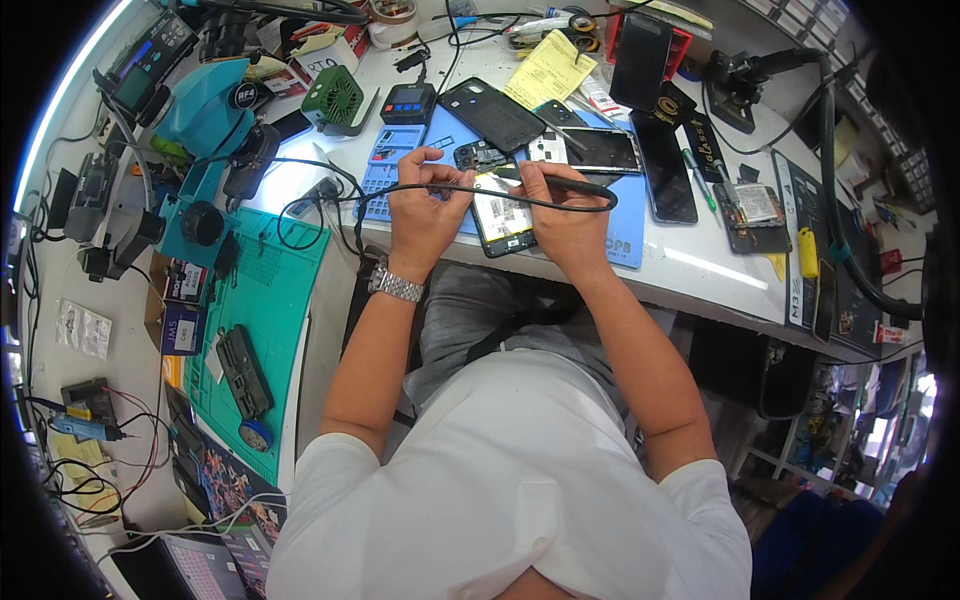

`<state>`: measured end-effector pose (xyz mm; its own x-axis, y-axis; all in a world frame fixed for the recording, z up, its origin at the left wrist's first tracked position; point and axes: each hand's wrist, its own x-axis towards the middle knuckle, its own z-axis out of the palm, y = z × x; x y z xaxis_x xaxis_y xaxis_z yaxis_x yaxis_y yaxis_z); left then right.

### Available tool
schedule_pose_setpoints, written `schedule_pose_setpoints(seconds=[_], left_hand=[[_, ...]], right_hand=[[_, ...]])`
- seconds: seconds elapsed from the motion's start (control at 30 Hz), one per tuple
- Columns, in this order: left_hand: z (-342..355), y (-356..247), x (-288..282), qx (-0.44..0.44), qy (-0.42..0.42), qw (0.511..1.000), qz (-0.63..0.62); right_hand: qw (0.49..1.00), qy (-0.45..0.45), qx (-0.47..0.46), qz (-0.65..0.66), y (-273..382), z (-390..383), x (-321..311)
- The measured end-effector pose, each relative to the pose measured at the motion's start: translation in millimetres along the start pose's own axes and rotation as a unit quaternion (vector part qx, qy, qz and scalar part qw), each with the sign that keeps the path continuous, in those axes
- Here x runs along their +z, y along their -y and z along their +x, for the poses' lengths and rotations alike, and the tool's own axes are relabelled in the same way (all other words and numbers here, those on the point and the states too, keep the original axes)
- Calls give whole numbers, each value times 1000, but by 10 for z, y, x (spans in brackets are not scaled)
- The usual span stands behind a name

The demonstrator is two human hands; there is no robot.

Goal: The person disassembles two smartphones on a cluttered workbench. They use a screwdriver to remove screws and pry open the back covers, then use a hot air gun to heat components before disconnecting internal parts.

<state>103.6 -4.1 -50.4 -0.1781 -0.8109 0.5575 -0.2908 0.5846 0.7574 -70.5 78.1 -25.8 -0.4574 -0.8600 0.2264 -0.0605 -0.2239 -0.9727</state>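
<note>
An opened phone (497, 214), with its battery and inner parts bare, lies at the near edge of the blue work mat (627, 222). My right hand (572, 222) is closed around a black soldering iron (560, 180), its tip end pointing left over the phone's upper part. The iron's black cable (450, 188) loops back leftward across both hands. Left of the phone, my left hand (428, 205) is closed in a pinch; whatever is between the fingertips is too small to make out. A phone circuit part (478, 153) lies just beyond the phone.
Behind lie a black back cover (490, 112), a small black station (408, 103), a green fan (335, 98) and a yellow paper (550, 68). To the right are a dark phone (665, 170) and another opened phone (752, 215). A teal microscope (205, 110) stands left above a green mat (275, 300).
</note>
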Motion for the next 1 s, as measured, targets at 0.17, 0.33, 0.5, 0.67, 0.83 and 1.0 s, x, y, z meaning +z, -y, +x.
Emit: schedule_pose_setpoints(seconds=[0.17,0.33,0.5,0.67,0.83,1.0], left_hand=[[2,-57,-28,-23,4,1000,18],[-2,-25,-19,-16,4,1000,7],[-6,-22,-18,-20,5,1000,10],[2,-53,-24,-20,3,1000,13],[4,-54,-23,-22,5,1000,17],[-2,-18,-18,-17,5,1000,3]], right_hand=[[1000,-10,-11,18,-20,-5,10],[1000,-2,1,15,9,-15,2],[1000,3,0,12,9,-10,9],[1000,5,2,-7,3,-3,8],[1000,3,-1,8,-13,-3,20],[1000,9,-4,2,-13,5,13]])
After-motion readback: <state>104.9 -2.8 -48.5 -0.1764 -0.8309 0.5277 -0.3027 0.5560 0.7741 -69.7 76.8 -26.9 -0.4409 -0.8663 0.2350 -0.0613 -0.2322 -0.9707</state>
